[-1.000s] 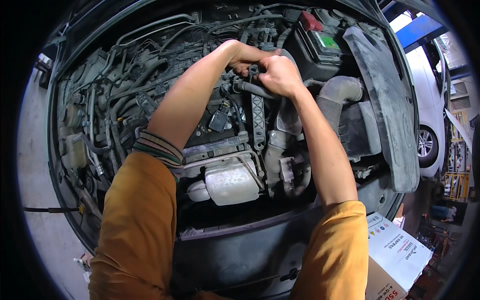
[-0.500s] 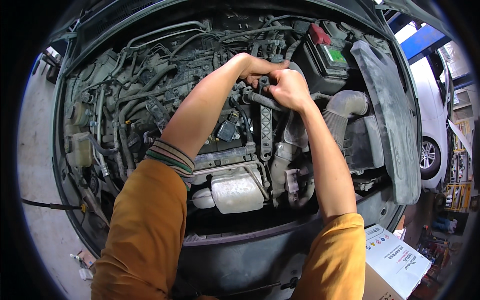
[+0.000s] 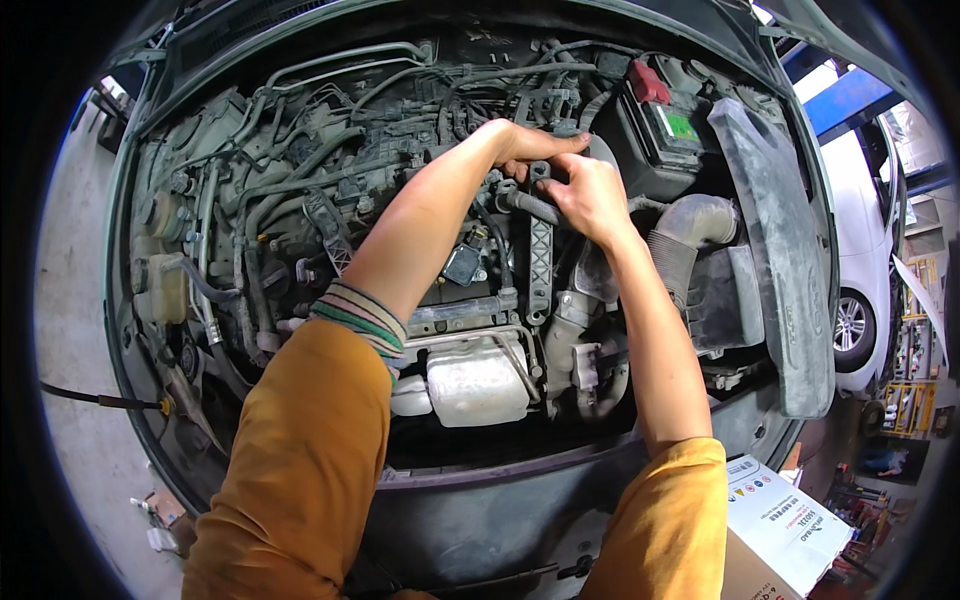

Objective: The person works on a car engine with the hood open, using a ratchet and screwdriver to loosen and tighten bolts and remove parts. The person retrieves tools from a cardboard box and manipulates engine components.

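My left hand (image 3: 530, 145) reaches deep into the engine bay, fingers curled around parts near the top of a black ribbed bracket (image 3: 540, 270); what they grip is hidden. My right hand (image 3: 590, 195) is beside it, fingers bent toward the same spot, next to a hose (image 3: 525, 203); what it holds, if anything, I cannot make out. To the right stand the battery (image 3: 655, 150) with a red terminal cover and a grey corrugated intake duct (image 3: 685, 235). Below the bracket is a silver heat shield (image 3: 475, 380).
A long grey plastic cover (image 3: 775, 260) lies along the bay's right side. A white cardboard box (image 3: 780, 510) sits at lower right. Beside the car are a white car (image 3: 855, 240) and a blue lift arm (image 3: 840, 95); a black cable (image 3: 90, 398) crosses at left.
The view has shifted, so the engine bay and both hands appear lower in the picture. My right fingers have moved slightly at the bracket's top; both hands remain at the same spot.
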A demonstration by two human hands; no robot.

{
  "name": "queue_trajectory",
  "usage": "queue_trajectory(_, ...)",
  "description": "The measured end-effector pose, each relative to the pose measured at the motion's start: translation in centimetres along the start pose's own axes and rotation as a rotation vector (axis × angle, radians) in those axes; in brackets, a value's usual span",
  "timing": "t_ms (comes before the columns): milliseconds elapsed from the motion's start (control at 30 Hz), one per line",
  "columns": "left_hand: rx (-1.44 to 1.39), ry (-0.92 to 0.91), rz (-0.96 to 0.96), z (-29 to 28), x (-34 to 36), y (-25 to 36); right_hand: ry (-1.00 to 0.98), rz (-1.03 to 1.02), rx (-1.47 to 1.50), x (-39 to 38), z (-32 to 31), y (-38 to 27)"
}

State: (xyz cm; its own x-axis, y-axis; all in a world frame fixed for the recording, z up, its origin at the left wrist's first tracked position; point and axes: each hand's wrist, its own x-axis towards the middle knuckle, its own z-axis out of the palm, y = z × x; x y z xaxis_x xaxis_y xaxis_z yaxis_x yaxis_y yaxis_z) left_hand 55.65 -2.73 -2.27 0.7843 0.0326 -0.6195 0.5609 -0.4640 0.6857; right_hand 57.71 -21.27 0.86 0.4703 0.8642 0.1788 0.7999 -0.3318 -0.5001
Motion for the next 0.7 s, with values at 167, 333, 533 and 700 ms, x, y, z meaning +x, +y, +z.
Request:
queue_trajectory(167,0.039,0.015,-0.016,-0.1,0.8,-0.3,0.033,-0.178,-0.011,-1.8,-0.6,-0.8)
queue_trajectory(333,0.107,-0.053,0.025,-0.4,1.8,-0.7,-0.262,-0.452,-0.469,0.0,-2.4,-1.6)
queue_trajectory(533,0.045,-0.102,0.147,0.0,1.1,-0.6,-0.474,-0.489,-0.778,2.1,-2.5,-3.3)
queue_trajectory(700,-0.076,-0.102,0.079,-0.3,0.4,-0.3,-0.501,-0.468,-0.782,2.8,-2.1,-4.0)
